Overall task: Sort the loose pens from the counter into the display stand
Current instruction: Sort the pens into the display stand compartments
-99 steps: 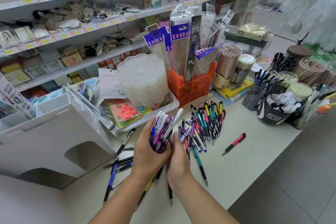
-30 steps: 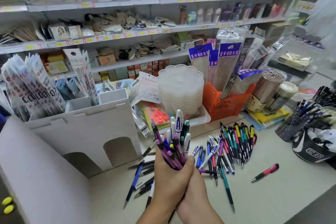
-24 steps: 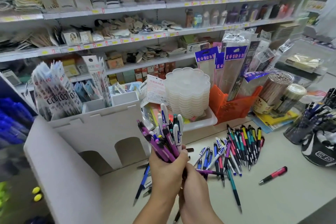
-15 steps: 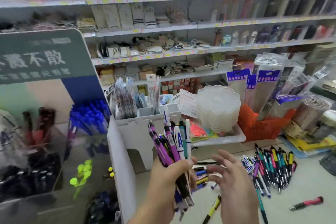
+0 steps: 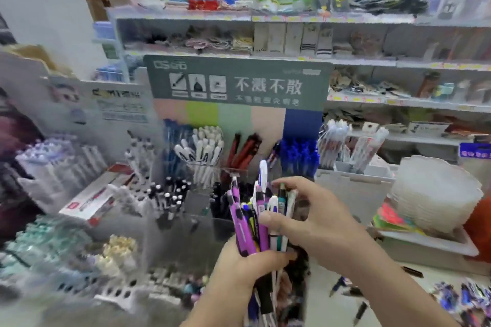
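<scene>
Both hands hold the pen bundle (image 5: 256, 223) upright before the display stand (image 5: 202, 162).

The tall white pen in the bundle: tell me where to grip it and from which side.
Pinch the tall white pen by its top end, from above. It stands upright and pokes clear of the bundle that the left hand grips; lower down its neighbours crowd it. The right hand is already at the tops.

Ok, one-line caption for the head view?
Left hand grips a bundle of pens; right hand picks at their tops before the display stand.
</scene>
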